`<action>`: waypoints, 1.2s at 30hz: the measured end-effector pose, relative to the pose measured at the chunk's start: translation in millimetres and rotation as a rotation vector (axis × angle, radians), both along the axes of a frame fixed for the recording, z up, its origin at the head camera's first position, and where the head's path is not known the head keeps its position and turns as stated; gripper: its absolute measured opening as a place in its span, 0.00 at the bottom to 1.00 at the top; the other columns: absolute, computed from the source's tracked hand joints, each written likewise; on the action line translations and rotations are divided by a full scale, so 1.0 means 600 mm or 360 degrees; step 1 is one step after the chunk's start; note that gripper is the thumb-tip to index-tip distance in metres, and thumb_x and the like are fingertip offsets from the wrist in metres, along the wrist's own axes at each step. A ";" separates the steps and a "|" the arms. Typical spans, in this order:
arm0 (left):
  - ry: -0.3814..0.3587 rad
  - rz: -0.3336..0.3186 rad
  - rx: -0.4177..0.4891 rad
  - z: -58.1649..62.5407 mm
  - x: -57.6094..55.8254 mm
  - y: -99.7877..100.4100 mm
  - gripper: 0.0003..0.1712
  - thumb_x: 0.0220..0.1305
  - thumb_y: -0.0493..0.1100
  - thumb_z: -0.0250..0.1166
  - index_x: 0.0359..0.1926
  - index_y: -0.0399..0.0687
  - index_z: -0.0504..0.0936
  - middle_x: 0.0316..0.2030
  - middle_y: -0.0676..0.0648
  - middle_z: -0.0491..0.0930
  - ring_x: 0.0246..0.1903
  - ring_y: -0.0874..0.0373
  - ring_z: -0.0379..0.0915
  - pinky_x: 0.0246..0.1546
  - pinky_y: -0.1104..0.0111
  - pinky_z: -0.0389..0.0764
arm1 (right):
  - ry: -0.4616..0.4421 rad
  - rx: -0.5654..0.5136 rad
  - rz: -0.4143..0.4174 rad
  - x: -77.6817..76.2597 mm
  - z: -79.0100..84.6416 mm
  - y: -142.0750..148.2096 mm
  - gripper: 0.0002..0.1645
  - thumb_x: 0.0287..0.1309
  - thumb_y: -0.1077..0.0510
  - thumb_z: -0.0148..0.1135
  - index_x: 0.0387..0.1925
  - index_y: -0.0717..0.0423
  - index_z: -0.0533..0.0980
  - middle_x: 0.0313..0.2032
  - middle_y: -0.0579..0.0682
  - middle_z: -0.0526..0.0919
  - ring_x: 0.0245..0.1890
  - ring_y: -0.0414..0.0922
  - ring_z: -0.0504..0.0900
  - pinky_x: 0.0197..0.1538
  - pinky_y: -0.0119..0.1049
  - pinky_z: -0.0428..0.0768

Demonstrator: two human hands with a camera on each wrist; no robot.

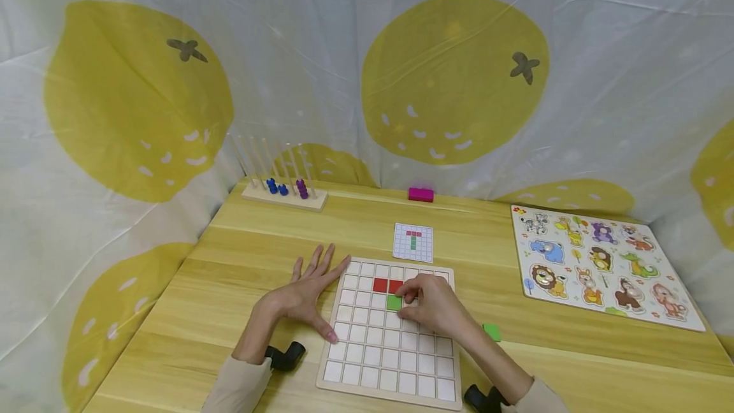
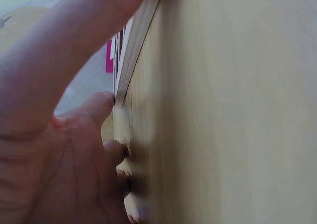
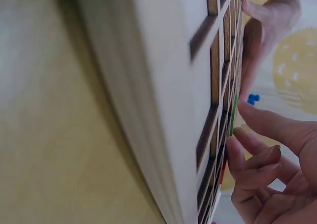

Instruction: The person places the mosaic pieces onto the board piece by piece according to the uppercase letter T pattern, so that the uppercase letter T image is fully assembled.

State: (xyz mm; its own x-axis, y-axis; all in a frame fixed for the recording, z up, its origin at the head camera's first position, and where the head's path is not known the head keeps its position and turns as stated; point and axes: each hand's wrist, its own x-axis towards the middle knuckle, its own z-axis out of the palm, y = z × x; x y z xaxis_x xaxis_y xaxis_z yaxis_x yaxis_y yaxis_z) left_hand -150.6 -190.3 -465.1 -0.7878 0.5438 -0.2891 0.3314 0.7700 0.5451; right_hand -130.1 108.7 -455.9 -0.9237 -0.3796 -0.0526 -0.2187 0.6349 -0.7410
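Note:
A wooden grid board [image 1: 390, 394] with rows of square cells lies on the table. Two red square tiles [image 1: 387, 285] sit side by side in an upper row, and a green square tile [image 1: 394, 303] lies just below the right one. My right hand [image 1: 431, 303] pinches this green tile at its edges between thumb and fingertips, low over the board; the right wrist view shows the green tile [image 3: 234, 116] edge-on. Fingers spread, my left hand [image 1: 306, 292] rests along the board's left edge, its thumb [image 1: 329, 334] and index finger touching the frame.
Behind the board lies a pattern card [image 1: 413, 243] with a red and green T. A loose green tile [image 1: 491, 332] is right of the board. Further off are a peg stand [image 1: 287, 196] with beads, a magenta block [image 1: 421, 195] and an animal puzzle [image 1: 608, 260].

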 end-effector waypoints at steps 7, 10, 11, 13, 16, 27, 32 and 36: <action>0.0000 -0.0002 0.0001 -0.003 0.000 0.001 0.85 0.35 0.63 0.87 0.84 0.53 0.40 0.81 0.34 0.21 0.80 0.34 0.12 0.75 0.31 0.20 | 0.0014 0.0024 0.0012 0.003 0.014 0.053 0.13 0.55 0.59 0.77 0.44 0.54 0.87 0.34 0.46 0.84 0.22 0.37 0.69 0.26 0.28 0.68; -0.0005 -0.0002 0.0002 -0.002 0.000 0.001 0.85 0.35 0.63 0.87 0.84 0.53 0.40 0.81 0.34 0.21 0.80 0.34 0.12 0.75 0.31 0.20 | 0.0009 0.0017 0.0024 0.006 0.016 0.094 0.17 0.57 0.57 0.76 0.49 0.53 0.86 0.38 0.48 0.85 0.21 0.35 0.69 0.24 0.28 0.69; -0.0006 -0.0001 0.0005 -0.002 0.000 0.001 0.85 0.35 0.63 0.87 0.84 0.53 0.40 0.81 0.34 0.21 0.80 0.34 0.12 0.75 0.31 0.20 | 0.0009 0.0012 0.0029 0.008 0.017 0.109 0.17 0.58 0.56 0.76 0.50 0.53 0.86 0.39 0.49 0.86 0.21 0.34 0.69 0.24 0.28 0.69; -0.0011 0.0002 0.0008 0.000 0.001 0.001 0.85 0.35 0.63 0.87 0.84 0.53 0.40 0.81 0.35 0.20 0.80 0.34 0.12 0.75 0.31 0.20 | 0.0017 -0.0011 0.0059 0.012 0.016 0.137 0.18 0.59 0.56 0.75 0.51 0.53 0.85 0.41 0.50 0.86 0.22 0.33 0.69 0.23 0.28 0.70; -0.0018 0.0011 0.0019 0.002 0.001 0.000 0.85 0.35 0.62 0.87 0.84 0.52 0.40 0.81 0.35 0.21 0.80 0.34 0.12 0.75 0.32 0.19 | 0.0031 -0.0066 0.0113 0.019 0.013 0.175 0.19 0.60 0.56 0.74 0.53 0.53 0.84 0.43 0.51 0.86 0.23 0.32 0.69 0.24 0.28 0.71; -0.0020 0.0017 0.0017 0.002 0.003 -0.003 0.84 0.35 0.62 0.87 0.84 0.51 0.40 0.81 0.34 0.21 0.80 0.33 0.12 0.75 0.31 0.20 | 0.0048 -0.0119 0.0197 0.042 -0.010 0.266 0.23 0.60 0.55 0.74 0.56 0.56 0.82 0.46 0.55 0.84 0.27 0.31 0.70 0.27 0.28 0.73; -0.0019 0.0013 0.0029 0.004 0.003 0.000 0.84 0.35 0.62 0.87 0.84 0.51 0.41 0.81 0.34 0.21 0.80 0.33 0.12 0.74 0.31 0.20 | 0.0071 -0.0195 0.0249 0.048 -0.020 0.289 0.26 0.57 0.57 0.77 0.56 0.59 0.82 0.46 0.56 0.85 0.30 0.36 0.75 0.30 0.28 0.77; -0.0023 0.0012 0.0029 0.005 0.001 0.001 0.84 0.35 0.61 0.87 0.84 0.51 0.40 0.81 0.34 0.20 0.80 0.33 0.11 0.74 0.31 0.19 | 0.0072 -0.0217 0.0249 0.052 -0.026 0.296 0.27 0.54 0.57 0.78 0.56 0.57 0.82 0.45 0.53 0.84 0.34 0.39 0.78 0.32 0.29 0.78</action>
State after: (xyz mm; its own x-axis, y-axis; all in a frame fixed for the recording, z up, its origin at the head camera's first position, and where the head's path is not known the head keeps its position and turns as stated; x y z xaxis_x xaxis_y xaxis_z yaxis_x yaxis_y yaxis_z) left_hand -149.8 -190.0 -462.2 -0.7878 0.5432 -0.2904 0.3179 0.7624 0.5637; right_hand -98.8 286.3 -471.6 -0.8533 -0.5191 0.0496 -0.3419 0.4850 -0.8049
